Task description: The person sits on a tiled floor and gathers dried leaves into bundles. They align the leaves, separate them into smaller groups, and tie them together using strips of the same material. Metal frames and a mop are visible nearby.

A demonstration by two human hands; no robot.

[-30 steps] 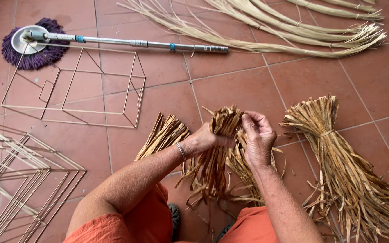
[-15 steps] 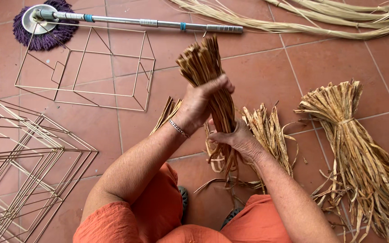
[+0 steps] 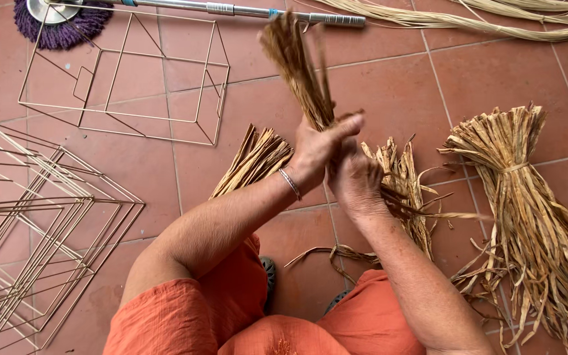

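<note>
- The bundle [image 3: 300, 72] of dry straw strips stands nearly upright above my fingers, its cut top blurred and tilted a little to the left; half a second ago it sat lower and closer to me, so I have lifted it farther off the floor.
- That lift suggests I am gathering or evening the strips in the air, not laying them down.
- My left hand [image 3: 320, 148] is closed round the bundle's lower part, thumb stretched across the front, fingers wrapped behind.
- My right hand [image 3: 356, 181] presses against the left from below and is curled shut on the same strips; their loose ends trail down past my wrist.
- Both forearms rise from my lap and meet at the bundle; a thin bracelet [image 3: 290, 184] sits on my left wrist.
- Just beside my right knuckles lies a loose pile [image 3: 405, 190]; left of my left wrist lies another short bunch [image 3: 254, 158].
- Well to the right of my fingers is a tied sheaf [image 3: 527, 217].
- Beyond my fingertips are a wire frame [image 3: 123, 72], a mop [image 3: 67, 16] and long reeds [image 3: 468, 20]; far left, stacked frames [image 3: 27, 223].
</note>
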